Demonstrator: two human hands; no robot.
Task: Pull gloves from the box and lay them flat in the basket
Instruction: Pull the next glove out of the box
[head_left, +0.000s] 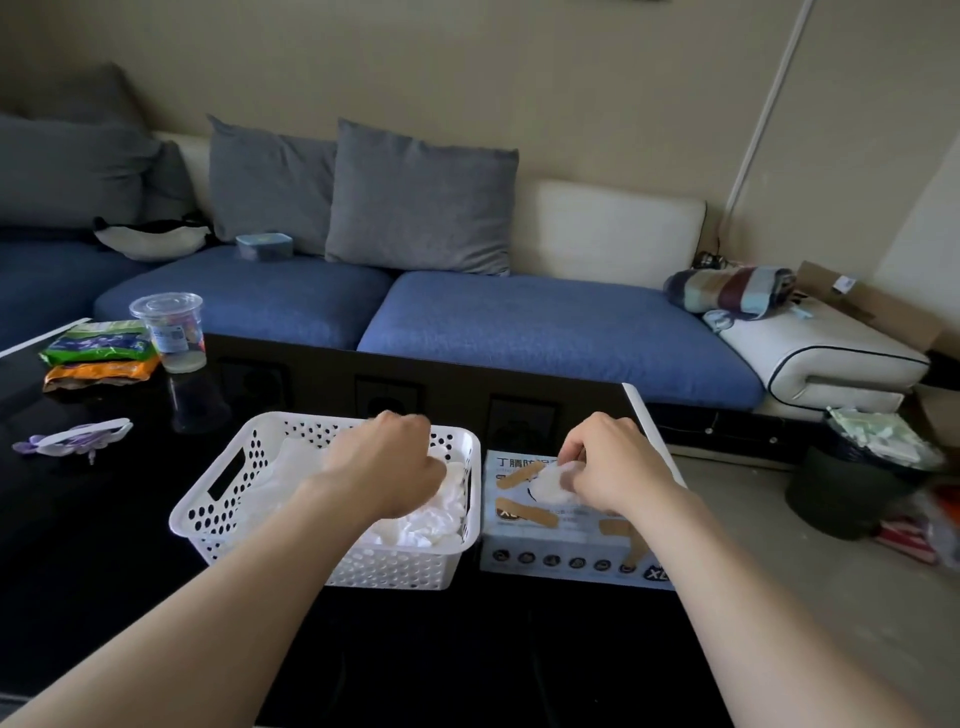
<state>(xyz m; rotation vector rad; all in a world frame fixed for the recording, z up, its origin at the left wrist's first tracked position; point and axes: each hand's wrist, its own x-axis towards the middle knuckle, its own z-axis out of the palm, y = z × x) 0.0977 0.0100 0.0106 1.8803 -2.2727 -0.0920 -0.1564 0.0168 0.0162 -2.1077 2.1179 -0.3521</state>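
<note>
Extraction step: right hand (613, 462) pinches a glove (551, 482) at the box (561, 540) opening. Left hand (389, 462) sits curled on stacked gloves (426, 519) in the basket (208, 499) — grip unclear. Next — pull clear, spread flat.

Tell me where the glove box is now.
Head view, lower centre-right: the box sits on the black table just right of the basket, under the right hand.

Left hand (387, 462), right hand (613, 462): both bare. Forearms bare, seemingly up to the elbow; the wide-angle view stretches them near the frame edge, so the extent is uncertain.
</note>
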